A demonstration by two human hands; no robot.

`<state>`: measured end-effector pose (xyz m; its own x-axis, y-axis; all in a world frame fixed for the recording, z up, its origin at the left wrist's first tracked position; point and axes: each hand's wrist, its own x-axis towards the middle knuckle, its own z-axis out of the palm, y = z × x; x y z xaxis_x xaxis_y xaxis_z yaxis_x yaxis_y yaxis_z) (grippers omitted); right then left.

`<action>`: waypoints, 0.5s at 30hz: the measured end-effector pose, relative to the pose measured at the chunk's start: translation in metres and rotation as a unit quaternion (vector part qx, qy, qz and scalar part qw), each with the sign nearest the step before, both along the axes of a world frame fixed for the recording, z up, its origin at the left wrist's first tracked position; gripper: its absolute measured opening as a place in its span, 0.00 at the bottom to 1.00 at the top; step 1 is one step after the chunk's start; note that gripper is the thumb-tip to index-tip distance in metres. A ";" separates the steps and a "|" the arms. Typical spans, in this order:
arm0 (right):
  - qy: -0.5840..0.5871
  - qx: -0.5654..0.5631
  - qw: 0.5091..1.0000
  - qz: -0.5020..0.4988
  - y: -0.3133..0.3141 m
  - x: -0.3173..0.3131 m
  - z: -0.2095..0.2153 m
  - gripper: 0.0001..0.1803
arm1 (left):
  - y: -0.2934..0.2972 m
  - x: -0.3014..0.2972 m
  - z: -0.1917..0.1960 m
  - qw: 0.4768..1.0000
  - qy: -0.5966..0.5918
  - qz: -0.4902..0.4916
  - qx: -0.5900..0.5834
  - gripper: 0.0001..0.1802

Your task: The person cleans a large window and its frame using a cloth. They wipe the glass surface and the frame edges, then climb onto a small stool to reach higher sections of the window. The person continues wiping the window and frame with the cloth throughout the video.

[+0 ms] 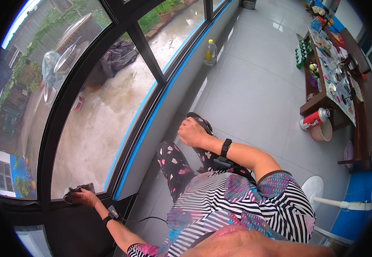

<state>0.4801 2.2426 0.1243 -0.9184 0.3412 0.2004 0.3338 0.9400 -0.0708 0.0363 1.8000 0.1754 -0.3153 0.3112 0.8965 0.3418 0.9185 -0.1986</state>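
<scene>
At the lower left, my left hand (pixel 87 198) presses a crumpled grey cloth (pixel 79 188) against the bottom corner of a window pane (pixel 85 158). Its fingers are closed over the cloth, next to the black window frame (pixel 48 150). My right hand (pixel 193 132) rests by the knee of my flowered trousers (pixel 177 165). Those fingers are curled in, and whatever lies inside them, if anything, is hidden. A black band circles each wrist.
Blue tape (pixel 151 111) runs along the window sill. A clear bottle with a yellow cap (pixel 210 53) stands on the grey tiled floor (pixel 254 85) by the wall. To the right are a cluttered wooden table (pixel 308 105), a red flask (pixel 314 120), a bucket (pixel 321 132) and a white fan (pixel 318 192).
</scene>
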 end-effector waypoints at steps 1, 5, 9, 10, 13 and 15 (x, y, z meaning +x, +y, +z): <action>0.004 -0.001 1.000 0.006 -0.001 -0.002 -0.001 0.13 | 0.005 -0.005 0.001 1.000 0.024 -0.010 -0.007 0.33; -0.010 -0.008 1.000 0.000 0.000 0.000 0.000 0.13 | 0.065 0.006 0.015 0.996 -0.019 -0.044 -0.079 0.29; 0.007 -0.015 1.000 -0.006 0.003 0.002 -0.005 0.13 | 0.134 0.013 0.034 0.990 0.010 -0.083 -0.111 0.25; 0.006 -0.014 1.000 -0.009 0.003 0.004 -0.004 0.13 | 0.152 0.013 0.037 0.988 -0.006 -0.101 -0.118 0.24; 0.027 -0.024 0.999 -0.011 0.003 0.005 -0.007 0.13 | 0.211 0.032 0.056 0.982 -0.025 -0.118 -0.145 0.26; 0.042 -0.042 0.998 -0.010 0.001 0.002 -0.007 0.12 | 0.244 0.032 0.062 0.980 -0.039 -0.121 -0.154 0.26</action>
